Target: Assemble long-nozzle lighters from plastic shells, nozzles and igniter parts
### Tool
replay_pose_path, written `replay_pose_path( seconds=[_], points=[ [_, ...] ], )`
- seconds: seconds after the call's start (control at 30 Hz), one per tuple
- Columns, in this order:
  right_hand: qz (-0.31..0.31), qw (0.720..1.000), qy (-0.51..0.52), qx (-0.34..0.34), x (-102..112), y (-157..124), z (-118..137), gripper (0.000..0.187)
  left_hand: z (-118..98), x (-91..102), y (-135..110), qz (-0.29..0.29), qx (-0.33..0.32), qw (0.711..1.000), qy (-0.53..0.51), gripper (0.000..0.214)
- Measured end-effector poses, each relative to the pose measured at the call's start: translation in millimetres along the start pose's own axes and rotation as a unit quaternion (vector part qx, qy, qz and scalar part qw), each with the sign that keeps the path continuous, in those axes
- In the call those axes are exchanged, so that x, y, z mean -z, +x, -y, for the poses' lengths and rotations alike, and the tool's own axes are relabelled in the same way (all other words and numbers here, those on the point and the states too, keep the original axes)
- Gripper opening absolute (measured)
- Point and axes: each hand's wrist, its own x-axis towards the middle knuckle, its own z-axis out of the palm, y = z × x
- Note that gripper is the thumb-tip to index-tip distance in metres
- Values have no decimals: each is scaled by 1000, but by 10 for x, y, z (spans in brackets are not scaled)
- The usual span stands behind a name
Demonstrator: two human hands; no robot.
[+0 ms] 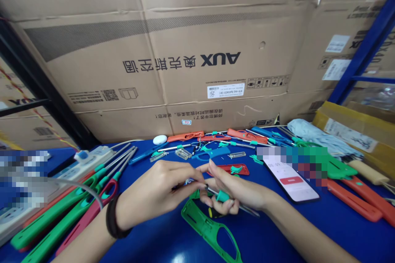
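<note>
My left hand (160,191) and my right hand (236,195) meet over the blue table (160,238), fingertips touching. My right hand is closed round a thin metal rod with a teal plastic piece (222,196) on it. My left hand pinches the rod's near end, where small wires show. A green plastic handle shell (210,228) lies flat just below both hands. A black band sits on my left wrist.
Finished long lighters (70,205) in green and red lie at left beside a white power strip (89,158). More red, blue and green shells and parts (216,141) lie behind. A phone (291,178) lies at right. Cardboard boxes (185,61) wall the back.
</note>
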Motion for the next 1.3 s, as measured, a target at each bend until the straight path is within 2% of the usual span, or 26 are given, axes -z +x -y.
replay_pose_path(
  seconds=[0.2,0.47,0.67,0.8,0.87,1.0,1.17,1.3],
  points=[
    [-16,999,26,33,22,-8,-14,55,-50,52,-2,6,-9,1000,-29,17],
    [-32,999,10,34,2,-34,18,61,-62,-25,-7,-21,-8,1000,-17,18],
    [-20,998,-41,37,18,-47,10,59,-67,-36,5,12,-15,999,-50,17],
    [-40,995,-79,54,11,-55,16,56,-80,-34,9,16,-15,999,-32,15],
    [-75,987,-122,73,-13,-62,12,55,-62,-51,-7,-5,6,1000,-17,12],
    [-164,952,-223,128,-76,-85,-14,59,3,-105,-55,-71,61,995,-14,9],
    [-179,924,-306,141,-109,-108,-25,65,51,-133,-67,-79,27,996,-25,10],
    [-186,908,-343,154,-116,-122,-16,65,76,-136,-63,-90,32,995,-10,14]
  ],
)
